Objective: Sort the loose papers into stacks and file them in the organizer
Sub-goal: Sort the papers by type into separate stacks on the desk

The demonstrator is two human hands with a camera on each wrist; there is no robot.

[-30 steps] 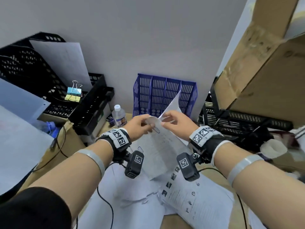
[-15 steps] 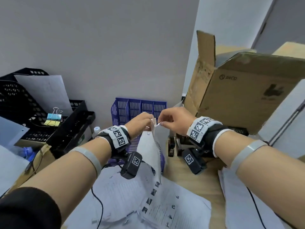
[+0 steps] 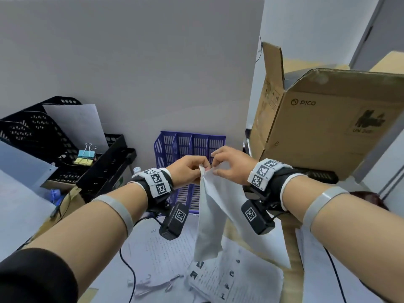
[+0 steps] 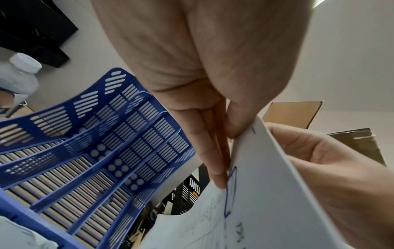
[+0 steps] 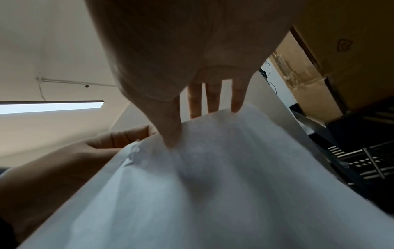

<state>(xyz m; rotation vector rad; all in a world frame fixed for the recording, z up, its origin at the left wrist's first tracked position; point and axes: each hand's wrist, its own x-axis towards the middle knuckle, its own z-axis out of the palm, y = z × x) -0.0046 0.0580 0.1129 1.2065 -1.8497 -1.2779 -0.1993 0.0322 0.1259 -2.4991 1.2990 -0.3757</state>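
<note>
You have a small set of sheets (image 3: 209,215) lifted clear of the tabletop (image 3: 288,243), held up in front of the blue organizer (image 3: 190,147) that stands against the back wall. Your left hand (image 3: 188,169) pinches the top corner between thumb and fingers, and your right hand (image 3: 229,167) pinches the top edge just beside it, thumb on one face and fingers behind. The paper is light and limp: it hangs from those two pinches and curls into a soft fold below them, so it probably gives you no stiffness to push with. A blue paper clip (image 4: 231,192) sits near the held corner in the left wrist view, which suggests the sheets move as one bundle there but can fan apart lower down. Keep your hold close to the clipped corner and let the free end lead downward into a slot; taking hold lower along one side would likely steady the sag. More printed pages (image 3: 231,278) lie loose on the tabletop near its front edge, and these look apt to slide on each other, so gather them by squared edges rather than from the middle.
</note>
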